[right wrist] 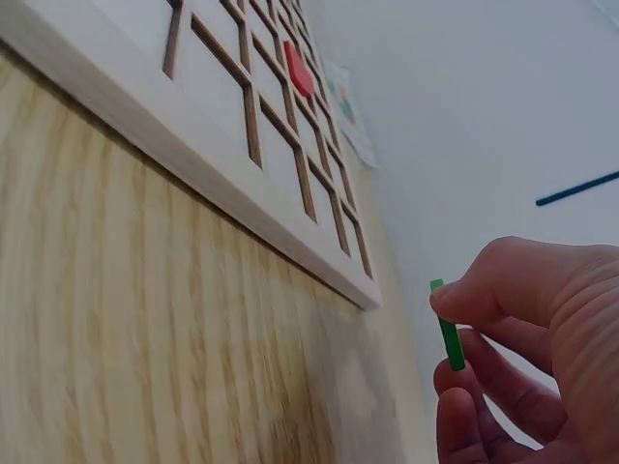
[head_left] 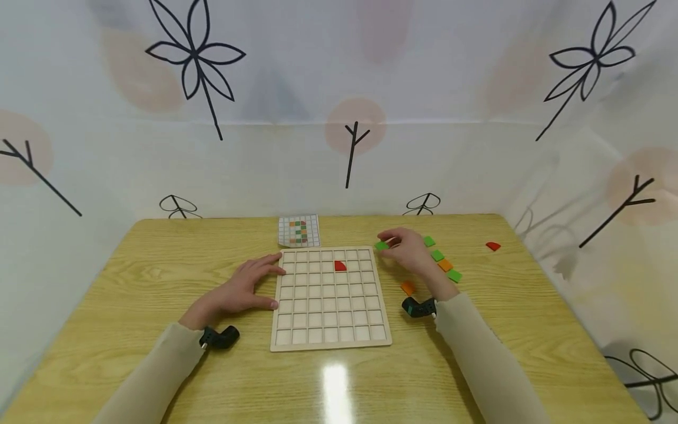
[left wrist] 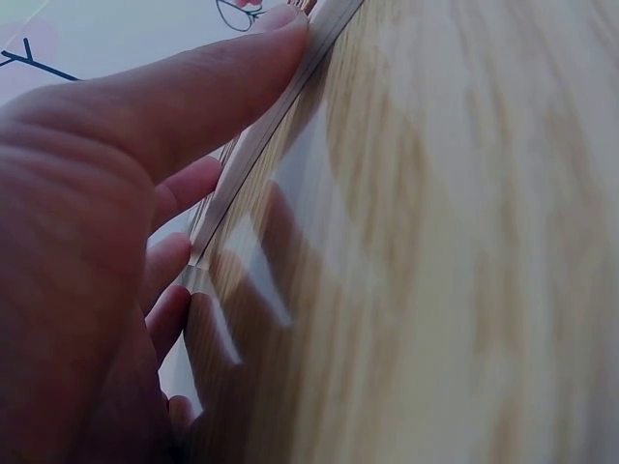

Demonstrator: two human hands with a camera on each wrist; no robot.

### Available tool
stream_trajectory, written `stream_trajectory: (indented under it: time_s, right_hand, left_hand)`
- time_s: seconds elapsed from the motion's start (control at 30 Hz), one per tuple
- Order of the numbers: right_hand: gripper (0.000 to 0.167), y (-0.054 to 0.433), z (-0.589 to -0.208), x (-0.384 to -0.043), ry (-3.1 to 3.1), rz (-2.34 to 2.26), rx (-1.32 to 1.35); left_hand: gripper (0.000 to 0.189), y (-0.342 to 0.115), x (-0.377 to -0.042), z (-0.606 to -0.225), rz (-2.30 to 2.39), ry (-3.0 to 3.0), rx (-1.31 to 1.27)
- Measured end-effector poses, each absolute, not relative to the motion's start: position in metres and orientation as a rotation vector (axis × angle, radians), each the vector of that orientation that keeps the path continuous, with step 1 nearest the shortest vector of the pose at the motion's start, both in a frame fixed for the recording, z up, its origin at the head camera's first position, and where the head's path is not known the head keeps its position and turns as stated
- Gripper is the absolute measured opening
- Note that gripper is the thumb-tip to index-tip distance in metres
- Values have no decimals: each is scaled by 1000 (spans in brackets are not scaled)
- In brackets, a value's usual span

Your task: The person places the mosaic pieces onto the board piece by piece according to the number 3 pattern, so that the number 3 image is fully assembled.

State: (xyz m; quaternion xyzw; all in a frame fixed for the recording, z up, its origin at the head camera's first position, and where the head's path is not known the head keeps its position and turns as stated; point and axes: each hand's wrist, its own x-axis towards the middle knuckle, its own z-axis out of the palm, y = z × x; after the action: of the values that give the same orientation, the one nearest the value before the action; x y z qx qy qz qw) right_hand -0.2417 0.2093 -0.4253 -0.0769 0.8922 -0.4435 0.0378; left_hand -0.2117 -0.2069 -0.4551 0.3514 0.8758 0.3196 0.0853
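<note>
A pale wooden grid board (head_left: pixel 331 345) lies on the table, with one red quarter-round tile (head_left: pixel 340 266) in a cell of its second row from the top. My left hand (head_left: pixel 245 288) rests at the board's left edge, fingers spread, thumb and fingertips touching the frame. Just off the board's upper right corner, my right hand (head_left: pixel 410 253) pinches a green square tile (head_left: pixel 382 245) between thumb and fingers. The right wrist view shows that green tile (right wrist: pixel 447 327) edge-on, held above the table.
Right of the board lie several loose tiles: green ones (head_left: pixel 437 255), an orange one (head_left: pixel 445 265), another orange tile (head_left: pixel 408 287) near the right wrist, and a red quarter-round (head_left: pixel 493 246) farther out. A printed pattern card (head_left: pixel 285 228) lies behind the board.
</note>
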Motion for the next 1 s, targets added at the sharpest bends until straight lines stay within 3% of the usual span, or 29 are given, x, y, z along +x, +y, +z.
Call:
stream_trajectory:
  time_s: [1.0]
  right_hand:
    - [34, 136, -433, -240, 2596, -1315, -620]
  left_hand:
    - [67, -208, -213, -456, 960, 2610, 1078]
